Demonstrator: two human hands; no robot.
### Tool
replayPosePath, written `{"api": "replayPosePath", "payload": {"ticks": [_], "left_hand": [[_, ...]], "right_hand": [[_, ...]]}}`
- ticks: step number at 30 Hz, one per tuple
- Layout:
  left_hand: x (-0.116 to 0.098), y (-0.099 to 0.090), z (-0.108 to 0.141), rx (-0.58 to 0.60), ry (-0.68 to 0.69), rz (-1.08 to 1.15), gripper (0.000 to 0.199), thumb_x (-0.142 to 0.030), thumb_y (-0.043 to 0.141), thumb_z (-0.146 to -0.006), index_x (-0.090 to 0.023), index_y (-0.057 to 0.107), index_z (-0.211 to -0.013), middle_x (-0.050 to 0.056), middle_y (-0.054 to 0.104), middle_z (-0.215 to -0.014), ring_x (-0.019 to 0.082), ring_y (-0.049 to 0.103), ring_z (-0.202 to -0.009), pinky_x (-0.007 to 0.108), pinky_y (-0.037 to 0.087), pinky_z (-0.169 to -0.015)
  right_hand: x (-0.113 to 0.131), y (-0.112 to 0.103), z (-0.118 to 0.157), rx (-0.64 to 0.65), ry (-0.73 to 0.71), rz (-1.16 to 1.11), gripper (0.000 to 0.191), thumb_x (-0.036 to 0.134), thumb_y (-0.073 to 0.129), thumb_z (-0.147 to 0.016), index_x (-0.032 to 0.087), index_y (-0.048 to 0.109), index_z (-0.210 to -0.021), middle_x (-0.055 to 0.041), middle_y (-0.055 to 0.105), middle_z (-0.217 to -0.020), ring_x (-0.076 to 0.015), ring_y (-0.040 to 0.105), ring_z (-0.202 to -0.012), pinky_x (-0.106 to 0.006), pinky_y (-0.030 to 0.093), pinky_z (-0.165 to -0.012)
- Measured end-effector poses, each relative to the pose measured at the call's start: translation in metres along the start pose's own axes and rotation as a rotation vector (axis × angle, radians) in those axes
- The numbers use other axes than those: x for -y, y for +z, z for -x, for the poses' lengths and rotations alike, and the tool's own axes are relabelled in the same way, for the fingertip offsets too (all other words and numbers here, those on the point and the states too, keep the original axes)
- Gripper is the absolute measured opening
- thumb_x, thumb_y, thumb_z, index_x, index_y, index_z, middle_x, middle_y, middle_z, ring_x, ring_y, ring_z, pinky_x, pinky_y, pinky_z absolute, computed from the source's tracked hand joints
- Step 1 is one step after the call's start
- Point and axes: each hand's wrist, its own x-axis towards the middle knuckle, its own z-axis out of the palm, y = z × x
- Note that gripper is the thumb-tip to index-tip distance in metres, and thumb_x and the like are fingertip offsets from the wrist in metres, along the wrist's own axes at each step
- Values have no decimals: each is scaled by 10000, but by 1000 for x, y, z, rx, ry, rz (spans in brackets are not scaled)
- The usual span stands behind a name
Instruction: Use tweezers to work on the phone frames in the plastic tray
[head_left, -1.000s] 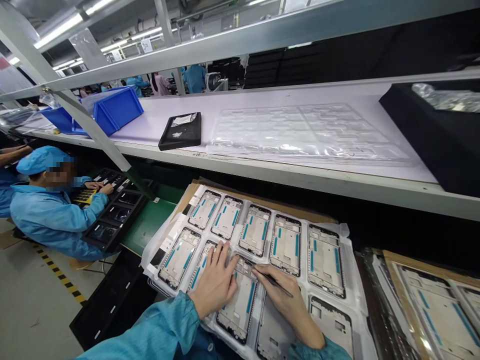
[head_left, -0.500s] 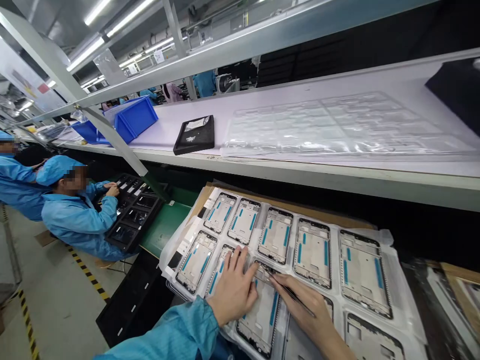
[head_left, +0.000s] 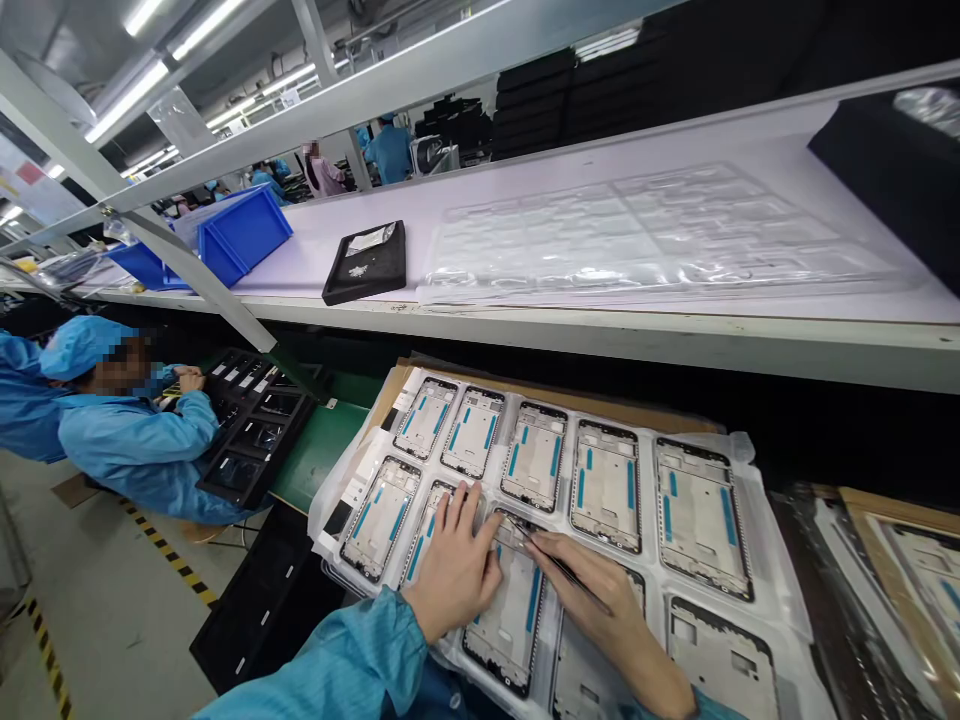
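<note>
The right hand's point(head_left: 592, 595) thumb and fingers are pinched together on a slim, dark, tweezers-like tool point(head_left: 579, 583), its tip pointing at the upper end of a rectangular silver-grey phone frame with a black rim point(head_left: 504, 625). The left hand point(head_left: 454, 575) lies palm down with its fingers slightly apart, the index fingertip at the same end of that frame; its palm partly covers the neighbouring frame. Thin bright-blue strips point(head_left: 533, 602) run along the frame's long sides.

The frame sits in the near row of a translucent white plastic tray point(head_left: 648, 490), which carries two rows of five similar frames. A brown cardboard sheet point(head_left: 637, 414) shows beneath the tray's far edge. To the right lies another stack with similar frames point(head_left: 930, 560).

Beyond is a long, pale lilac-white shelf point(head_left: 416, 215) bearing clear moulded plastic sheets point(head_left: 600, 240), a shallow black tray point(head_left: 384, 272) with a small bag in it, and a blue plastic bin point(head_left: 251, 232). At left, a co-worker in a light-blue cap and smock point(head_left: 135, 440) sits at black compartmented trays point(head_left: 234, 438).
</note>
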Motion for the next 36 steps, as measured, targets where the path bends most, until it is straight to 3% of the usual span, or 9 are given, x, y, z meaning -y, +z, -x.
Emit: {"api": "replayPosePath", "payload": {"ticks": [5,12,21,36], "left_hand": [[0,-1,0,2,1,-5,492,-226,532,-939,-187,471,-1425,181,223,-1650,370,174,-1536,641,245,-1206],[-2,-4,-1,10,3,-20,512,-167,540,-900,-176,477,-1409,199,239,-1639,386,187,-1529,649,257,-1198],[-5,-7,-3,11,-2,-24,566,-127,548,-862,-179,473,-1420,202,264,-1625,397,204,-1522,654,266,-1192],[-6,-7,-4,12,-9,-20,552,-136,540,-899,-234,486,-1440,176,247,-1638,397,194,-1525,672,269,-1182]], "right_hand": [[-6,1,6,8,-20,-8,308,99,577,-979,230,624,-1254,-64,742,-1040,-232,737,-938,-344,647,-873],[-3,1,5,15,-17,19,288,86,566,-984,223,619,-1231,-63,738,-1037,-221,735,-939,-316,646,-866],[-1,-2,-2,-41,137,-77,65,165,626,-977,213,660,-1007,-32,740,-911,-187,736,-781,-239,621,-735],[-3,-2,-4,-92,249,-130,69,277,676,-961,226,700,-922,-7,753,-869,-160,732,-747,-196,600,-725]]}}
